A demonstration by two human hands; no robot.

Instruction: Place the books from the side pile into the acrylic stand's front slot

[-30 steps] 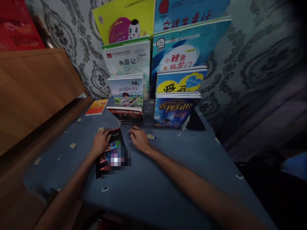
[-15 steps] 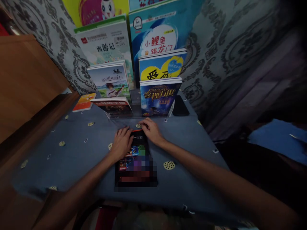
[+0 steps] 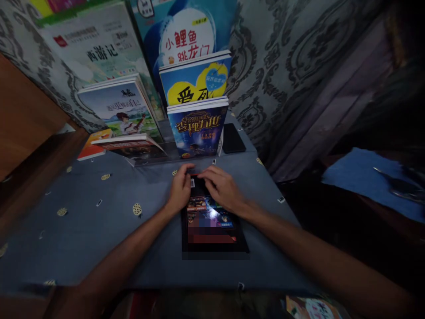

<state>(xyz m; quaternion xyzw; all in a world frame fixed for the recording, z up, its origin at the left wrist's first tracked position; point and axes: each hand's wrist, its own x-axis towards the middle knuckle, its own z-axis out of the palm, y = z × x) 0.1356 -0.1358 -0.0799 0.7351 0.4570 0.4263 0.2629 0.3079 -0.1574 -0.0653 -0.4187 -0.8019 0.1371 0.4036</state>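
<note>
Spreading across the foreground, a blue-grey cloth-covered table with small round yellow motifs is offering wide bare fabric left of the hands, while its right edge is dropping away close beside the right forearm. Behind it a grey damask-patterned fabric wall is rising, and stepped rows of glossy upright picture books are leaning against it, just beyond the fingertips. A flat, dark, glossy rectangular book with a colourful cover is lying on the cloth near the front edge, partly blurred. The right hand is resting palm down on its far half, fingers loosely stretched, clasping nothing. The left hand is curling its fingers at the far left corner; whether they are gripping cannot be told. A slim black phone is lying well apart, beside the books.
</note>
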